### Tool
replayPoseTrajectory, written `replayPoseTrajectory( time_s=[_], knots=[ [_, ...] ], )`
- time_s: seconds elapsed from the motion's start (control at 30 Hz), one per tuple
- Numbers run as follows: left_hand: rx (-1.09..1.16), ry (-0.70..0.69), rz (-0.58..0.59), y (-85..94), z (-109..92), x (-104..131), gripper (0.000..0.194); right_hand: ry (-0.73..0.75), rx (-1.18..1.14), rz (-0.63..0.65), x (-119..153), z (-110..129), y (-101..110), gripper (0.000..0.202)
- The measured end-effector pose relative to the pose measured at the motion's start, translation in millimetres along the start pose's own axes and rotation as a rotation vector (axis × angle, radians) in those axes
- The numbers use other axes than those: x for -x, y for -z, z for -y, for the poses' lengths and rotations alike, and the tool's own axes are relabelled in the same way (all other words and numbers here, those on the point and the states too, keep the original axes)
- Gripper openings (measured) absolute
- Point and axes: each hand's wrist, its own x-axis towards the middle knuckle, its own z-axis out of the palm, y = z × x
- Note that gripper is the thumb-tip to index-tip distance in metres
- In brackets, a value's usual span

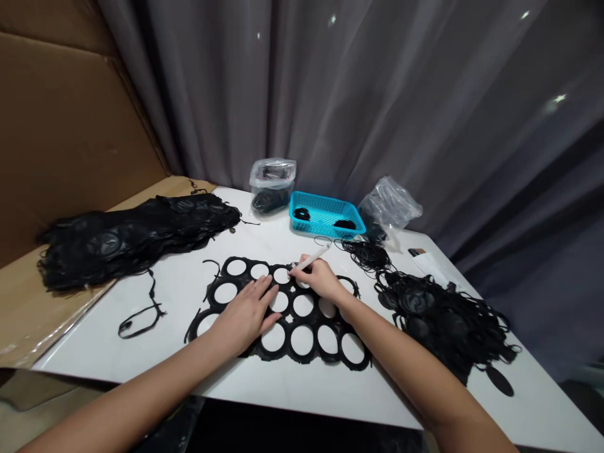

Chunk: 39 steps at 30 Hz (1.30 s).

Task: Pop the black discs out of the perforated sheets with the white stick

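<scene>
A black sheet (pixel 291 327) with rows of round holes lies flat on the white table. My left hand (pixel 246 314) rests on its left half, palm down with the fingers spread. In my right hand (pixel 319 277) is a white pen-like tool (pixel 311 257), pinched between thumb and fingers. Its tip points down and left at the rim of a hole in the back row. Whether the tip touches the rim is too small to tell. Some of the holes are hidden under my hands and forearms.
A pile of black sheets (pixel 136 236) lies at left. Behind are a bagged container (pixel 272 187), a blue basket (pixel 327 215) with black rings and a clear bag (pixel 391 204). Tangled black scraps (pixel 438 314) lie at right, a thin black loop (pixel 141 321) at left. The table (pixel 302 402) has a near edge.
</scene>
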Motion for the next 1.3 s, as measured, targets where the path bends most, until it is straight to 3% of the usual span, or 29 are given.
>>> replayPoseTrajectory(
  time_s=[0.13, 0.6, 0.8, 0.9, 0.97, 1.07, 1.13, 1.3],
  knots=[
    [-0.031, 0.014, 0.031, -3.7, 2, 5, 0.050, 0.033, 0.005, 0.050, 11, 11, -18, 0.019],
    [0.018, 0.023, -0.007, -8.6, 1, 6, 0.051, 0.174, 0.007, 0.068, 10, 7, -23, 0.011],
    [-0.080, 0.072, 0.044, -8.4, 0, 7, 0.055, 0.402, 0.226, 0.088, 20, -1, -33, 0.014],
    [-0.105, 0.094, 0.038, -10.0, -1, 8, 0.056, 0.468, 0.398, 0.118, 11, -6, -32, 0.015],
    [-0.111, 0.094, 0.038, -10.7, -2, 7, 0.054, 0.426, 0.494, 0.036, -6, -9, -19, 0.017],
    [-0.119, 0.103, 0.047, -9.7, -4, 6, 0.052, 0.247, 0.558, -0.253, -40, -12, 10, 0.019],
    [-0.113, 0.112, 0.063, -7.1, -3, 6, 0.053, 0.131, 0.516, -0.360, -56, -11, 24, 0.016],
    [-0.090, 0.102, 0.059, 0.9, 11, 12, 0.054, 0.080, 0.428, -0.254, -67, -6, 12, 0.014]
  ],
)
